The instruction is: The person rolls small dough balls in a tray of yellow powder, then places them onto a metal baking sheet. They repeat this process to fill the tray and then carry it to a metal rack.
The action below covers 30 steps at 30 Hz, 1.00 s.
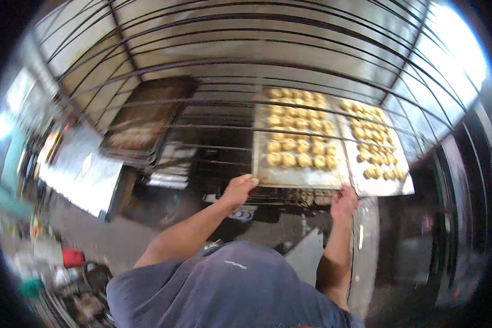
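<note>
My left hand point(238, 191) grips the near left corner of a metal baking tray point(299, 178), and my right hand point(345, 201) grips its near right corner. Rows of round yellowish dough pieces point(303, 160) lie on this tray, which is among the bars of a metal rack point(229, 102). Right beside it is a second, lighter tray point(379, 189) with similar rows of dough pieces point(377, 158). Thin rack bars cross in front of both trays. Both my thumbs rest at the tray's near edge; the fingers beneath are mostly hidden.
A dark baking tray point(141, 115) sits at the rack's left side. Lower down, below the held tray, more round pieces point(311, 197) show partly. A bright sheet-like surface point(82, 172) is at the left. Blurred items, one of them red point(73, 258), lie at the lower left.
</note>
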Motion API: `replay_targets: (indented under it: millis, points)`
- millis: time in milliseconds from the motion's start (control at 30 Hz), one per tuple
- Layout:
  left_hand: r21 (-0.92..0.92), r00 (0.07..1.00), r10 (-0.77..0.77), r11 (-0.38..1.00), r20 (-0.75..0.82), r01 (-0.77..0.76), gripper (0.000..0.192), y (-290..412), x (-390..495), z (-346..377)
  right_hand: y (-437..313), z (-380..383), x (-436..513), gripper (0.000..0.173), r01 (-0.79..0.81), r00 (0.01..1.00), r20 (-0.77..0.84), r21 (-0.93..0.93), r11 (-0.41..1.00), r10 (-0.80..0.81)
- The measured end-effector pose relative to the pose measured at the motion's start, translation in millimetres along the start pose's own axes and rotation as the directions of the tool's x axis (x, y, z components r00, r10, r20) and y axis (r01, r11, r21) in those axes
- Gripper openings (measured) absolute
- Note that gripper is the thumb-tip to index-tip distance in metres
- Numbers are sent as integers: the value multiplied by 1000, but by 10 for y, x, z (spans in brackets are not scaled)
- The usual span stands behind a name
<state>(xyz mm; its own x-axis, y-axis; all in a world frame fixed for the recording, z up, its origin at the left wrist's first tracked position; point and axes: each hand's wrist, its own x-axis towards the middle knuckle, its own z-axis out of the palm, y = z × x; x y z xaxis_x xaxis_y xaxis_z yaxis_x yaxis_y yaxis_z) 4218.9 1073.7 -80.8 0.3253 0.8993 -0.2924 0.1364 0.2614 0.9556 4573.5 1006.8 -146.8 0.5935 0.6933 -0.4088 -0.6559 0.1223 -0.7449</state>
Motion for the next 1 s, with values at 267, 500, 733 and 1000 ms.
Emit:
replay_targets:
  millis: [267,500,733,1000]
  points:
    - [361,969,-97,916,-226,176,57,-434,-458,-331,170,-247,-82,29,-71,994,78,-105,992,80]
    - [420,667,-573,519,-476,745,59,-2656,-2201,-1418,993,-329,-135,39,-315,898,245,-224,922,366]
    - [455,566,-557,340,-608,823,40,-3174,-4202,-1777,1382,346,-708,16,-34,797,370,-762,647,478]
    - [-80,336,-579,575,-743,814,51,-3622,-4743,-1756,2162,1246,-1739,14,339,560,593,-801,493,579]
